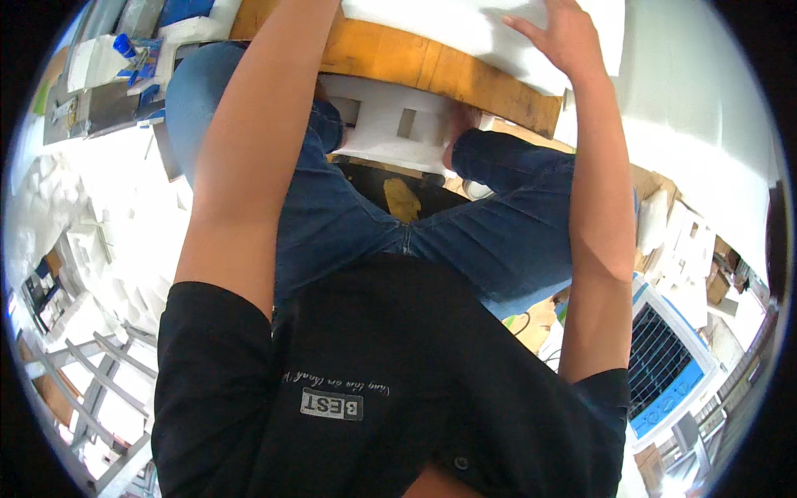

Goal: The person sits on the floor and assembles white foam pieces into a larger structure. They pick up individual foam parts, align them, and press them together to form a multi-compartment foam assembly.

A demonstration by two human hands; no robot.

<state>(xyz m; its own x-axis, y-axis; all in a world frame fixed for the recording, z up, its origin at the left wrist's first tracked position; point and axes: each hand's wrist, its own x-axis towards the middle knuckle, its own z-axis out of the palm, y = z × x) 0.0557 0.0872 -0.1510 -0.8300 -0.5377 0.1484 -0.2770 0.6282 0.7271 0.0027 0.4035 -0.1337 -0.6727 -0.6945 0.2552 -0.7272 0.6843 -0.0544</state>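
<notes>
My right hand (569, 40) is over a white, smooth foam-like sheet (440, 15) at the top of the view. Its thumb stands out to the left, away from the palm, and the upper edge of the picture cuts off the other fingers. Whether this hand touches the sheet I cannot tell. From the lower left my left forearm (261, 124) reaches up past the table edge, and its hand lies beyond the picture. The sheet rests on a thick wooden tabletop (390, 56).
Below the tabletop, between my legs, is a white foam piece (386, 133) with rectangular holes. A blue-and-white appliance with a black grille (660, 361) stands at right. White foam pieces (91, 249) lie at left, near a metal frame (100, 365). A blue-capped object (124, 46) is at upper left.
</notes>
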